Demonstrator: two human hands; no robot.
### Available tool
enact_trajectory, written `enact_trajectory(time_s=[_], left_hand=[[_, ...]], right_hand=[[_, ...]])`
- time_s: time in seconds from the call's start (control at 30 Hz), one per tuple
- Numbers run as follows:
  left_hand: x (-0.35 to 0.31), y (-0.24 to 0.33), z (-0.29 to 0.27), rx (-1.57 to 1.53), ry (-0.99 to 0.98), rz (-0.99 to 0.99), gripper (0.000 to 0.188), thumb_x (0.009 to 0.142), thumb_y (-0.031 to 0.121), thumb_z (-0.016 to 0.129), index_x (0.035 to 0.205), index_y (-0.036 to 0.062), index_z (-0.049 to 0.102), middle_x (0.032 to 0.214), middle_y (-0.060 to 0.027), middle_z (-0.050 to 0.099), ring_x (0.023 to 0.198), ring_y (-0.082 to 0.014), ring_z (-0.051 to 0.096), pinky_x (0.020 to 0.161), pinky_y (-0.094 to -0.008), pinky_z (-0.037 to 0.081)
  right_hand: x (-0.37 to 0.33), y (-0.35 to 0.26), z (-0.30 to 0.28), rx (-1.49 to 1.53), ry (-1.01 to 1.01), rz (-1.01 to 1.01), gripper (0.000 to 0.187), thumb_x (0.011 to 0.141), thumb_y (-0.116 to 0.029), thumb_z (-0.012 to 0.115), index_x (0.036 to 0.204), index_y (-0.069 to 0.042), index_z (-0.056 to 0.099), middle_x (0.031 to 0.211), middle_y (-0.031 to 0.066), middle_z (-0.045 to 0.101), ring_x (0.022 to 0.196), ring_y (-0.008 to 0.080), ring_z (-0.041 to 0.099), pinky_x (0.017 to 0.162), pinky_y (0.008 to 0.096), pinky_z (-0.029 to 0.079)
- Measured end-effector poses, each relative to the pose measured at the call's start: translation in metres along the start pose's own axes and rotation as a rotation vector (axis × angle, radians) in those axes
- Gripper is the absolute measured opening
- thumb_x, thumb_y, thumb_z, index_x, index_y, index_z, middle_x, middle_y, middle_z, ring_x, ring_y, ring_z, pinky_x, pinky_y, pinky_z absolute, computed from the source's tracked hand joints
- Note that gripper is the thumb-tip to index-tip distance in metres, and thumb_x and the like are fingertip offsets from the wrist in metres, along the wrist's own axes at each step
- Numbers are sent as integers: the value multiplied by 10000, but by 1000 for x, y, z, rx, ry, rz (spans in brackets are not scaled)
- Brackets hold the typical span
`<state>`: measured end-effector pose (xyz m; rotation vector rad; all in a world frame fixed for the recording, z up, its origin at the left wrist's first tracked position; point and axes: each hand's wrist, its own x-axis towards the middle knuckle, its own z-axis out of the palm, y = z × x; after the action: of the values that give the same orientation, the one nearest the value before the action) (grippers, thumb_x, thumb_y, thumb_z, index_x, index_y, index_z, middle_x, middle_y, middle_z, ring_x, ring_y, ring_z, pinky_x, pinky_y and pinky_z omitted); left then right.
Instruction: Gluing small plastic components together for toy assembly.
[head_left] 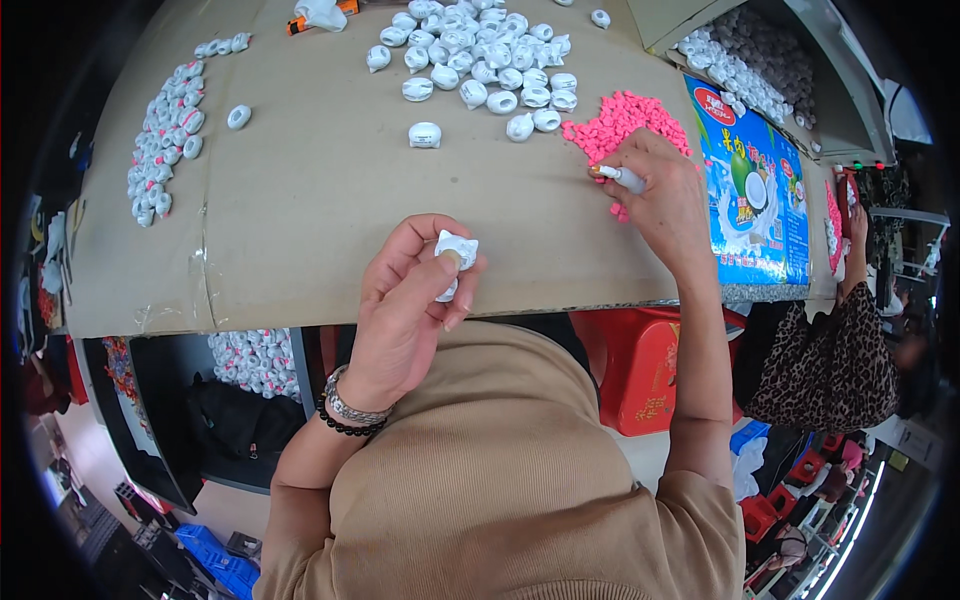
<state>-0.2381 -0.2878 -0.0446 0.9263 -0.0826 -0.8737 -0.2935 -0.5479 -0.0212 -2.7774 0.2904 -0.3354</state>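
Note:
My left hand (410, 290) pinches a small white cat-eared plastic piece (457, 246) between thumb and fingers, above the near edge of the table. My right hand (660, 190) is closed around a small white squeeze bottle (627, 179) whose narrow tip points left. Its fingertips are at the near edge of a heap of small pink pieces (625, 122); whether they also pinch one of these, I cannot make out. Beyond my hands lies a loose pile of similar white pieces (480, 45), with one white piece (424, 135) apart from it.
At the left, white pieces with pink parts (165, 140) lie in a long cluster. A blue printed cardboard sheet (750, 190) is right of the pink heap, below an open box (745, 60) of white and grey pieces. An orange-and-black tool (322, 16) lies at the far edge.

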Motion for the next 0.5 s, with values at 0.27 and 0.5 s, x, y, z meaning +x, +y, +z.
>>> enact_trajectory(time_s=[0.27, 0.5], left_hand=[[1, -3, 0, 3, -25, 2, 197, 910, 146, 520, 1087, 60, 528, 910, -69, 613, 662, -87, 513, 525, -212, 369], [5, -7, 0, 114, -10, 77, 250, 935, 144, 559, 1162, 46, 518, 994, -48, 615, 673, -48, 497, 527, -194, 361]], right_hand=[[7, -3, 3, -34, 14, 17, 137, 695, -32, 722, 823, -26, 676, 818, 83, 602, 817, 270, 599, 684, 386, 464], [-9, -44, 10, 500, 119, 134, 89, 755, 3, 673, 840, -22, 677, 812, 83, 634, 751, 198, 607, 690, 303, 471]])
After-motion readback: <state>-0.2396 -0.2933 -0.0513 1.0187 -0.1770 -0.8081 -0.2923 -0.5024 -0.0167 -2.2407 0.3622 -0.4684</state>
